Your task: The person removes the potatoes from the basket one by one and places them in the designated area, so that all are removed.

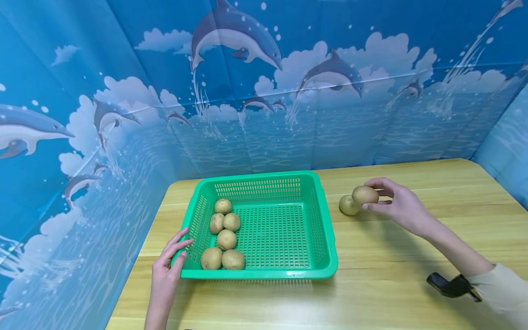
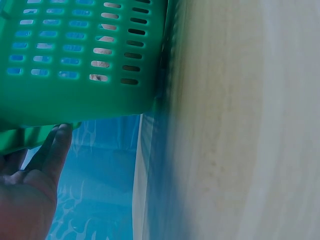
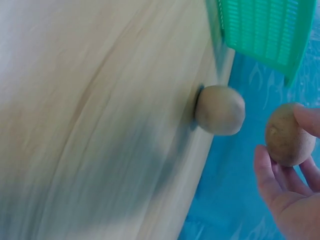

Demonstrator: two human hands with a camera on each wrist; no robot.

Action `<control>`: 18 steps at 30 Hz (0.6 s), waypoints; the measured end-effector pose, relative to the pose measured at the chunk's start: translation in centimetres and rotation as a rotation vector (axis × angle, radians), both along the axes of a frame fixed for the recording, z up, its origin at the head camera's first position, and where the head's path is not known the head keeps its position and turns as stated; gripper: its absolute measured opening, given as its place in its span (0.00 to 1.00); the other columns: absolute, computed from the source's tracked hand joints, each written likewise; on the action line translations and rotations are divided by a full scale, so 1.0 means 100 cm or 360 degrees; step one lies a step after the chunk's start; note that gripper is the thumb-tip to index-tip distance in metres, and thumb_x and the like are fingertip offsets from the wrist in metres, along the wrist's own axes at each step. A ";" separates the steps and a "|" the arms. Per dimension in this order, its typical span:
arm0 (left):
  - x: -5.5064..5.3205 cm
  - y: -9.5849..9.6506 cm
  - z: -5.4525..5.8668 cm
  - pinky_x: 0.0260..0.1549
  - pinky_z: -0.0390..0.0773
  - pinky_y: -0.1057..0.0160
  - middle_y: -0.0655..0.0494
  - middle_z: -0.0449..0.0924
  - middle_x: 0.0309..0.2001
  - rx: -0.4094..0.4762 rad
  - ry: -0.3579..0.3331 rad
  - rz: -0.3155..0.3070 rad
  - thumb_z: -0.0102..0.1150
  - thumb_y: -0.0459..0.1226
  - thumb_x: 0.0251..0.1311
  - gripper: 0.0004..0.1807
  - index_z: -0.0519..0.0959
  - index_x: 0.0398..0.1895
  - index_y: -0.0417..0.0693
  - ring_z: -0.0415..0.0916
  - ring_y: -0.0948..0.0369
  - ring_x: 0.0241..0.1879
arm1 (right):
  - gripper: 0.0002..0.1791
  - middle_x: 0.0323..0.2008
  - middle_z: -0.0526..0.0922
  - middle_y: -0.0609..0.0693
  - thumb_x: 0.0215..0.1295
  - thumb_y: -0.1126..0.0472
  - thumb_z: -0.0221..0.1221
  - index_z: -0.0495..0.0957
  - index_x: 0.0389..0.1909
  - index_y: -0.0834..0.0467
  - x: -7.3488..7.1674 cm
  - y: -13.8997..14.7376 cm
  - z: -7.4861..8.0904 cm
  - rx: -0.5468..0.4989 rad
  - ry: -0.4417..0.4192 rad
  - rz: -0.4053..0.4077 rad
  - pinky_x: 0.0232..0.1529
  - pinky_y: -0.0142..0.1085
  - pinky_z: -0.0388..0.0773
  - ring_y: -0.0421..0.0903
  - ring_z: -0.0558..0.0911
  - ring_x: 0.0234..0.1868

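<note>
My right hand holds a potato between thumb and fingers, raised off the table in the right wrist view. Another potato lies on the tabletop just beside and beneath it. A green plastic basket with slotted walls stands to the left, with several potatoes gathered along its left side. At the basket's left rim, my left hand rests with its fingers mostly straight. The left wrist view shows those fingers touching the rim by the slotted wall.
The wooden table spreads around the basket and to the right. Behind and to the left hangs a blue curtain printed with dolphins. A black strap device sits on my right wrist by the pale sleeve.
</note>
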State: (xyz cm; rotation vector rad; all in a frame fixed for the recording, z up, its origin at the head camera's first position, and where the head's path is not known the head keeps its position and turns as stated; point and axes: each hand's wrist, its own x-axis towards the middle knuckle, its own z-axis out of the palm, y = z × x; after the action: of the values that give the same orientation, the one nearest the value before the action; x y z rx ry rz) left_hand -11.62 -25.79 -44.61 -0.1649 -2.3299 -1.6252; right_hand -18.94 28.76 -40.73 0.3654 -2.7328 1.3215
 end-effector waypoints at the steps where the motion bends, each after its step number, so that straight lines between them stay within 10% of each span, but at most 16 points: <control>1: 0.000 0.000 0.000 0.61 0.61 0.73 0.59 0.69 0.68 -0.0002 -0.0002 0.0001 0.49 0.24 0.69 0.15 0.82 0.52 0.41 0.57 0.61 0.71 | 0.29 0.57 0.76 0.58 0.61 0.56 0.69 0.71 0.61 0.58 0.000 0.001 -0.001 0.0011 0.0000 -0.0001 0.37 0.31 0.80 0.58 0.77 0.55; 18: 0.000 -0.001 -0.001 0.61 0.60 0.73 0.57 0.68 0.68 -0.0002 -0.0008 -0.0008 0.49 0.25 0.69 0.15 0.81 0.53 0.40 0.57 0.61 0.71 | 0.34 0.58 0.76 0.65 0.63 0.50 0.67 0.70 0.65 0.61 -0.002 0.024 -0.016 0.0160 -0.0173 -0.0060 0.37 0.35 0.79 0.64 0.78 0.54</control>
State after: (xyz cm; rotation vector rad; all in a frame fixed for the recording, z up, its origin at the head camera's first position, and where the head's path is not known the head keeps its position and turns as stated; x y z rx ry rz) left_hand -11.67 -25.86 -44.71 -0.1671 -2.3363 -1.6280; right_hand -19.16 31.21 -42.33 0.2549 -2.8881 1.2331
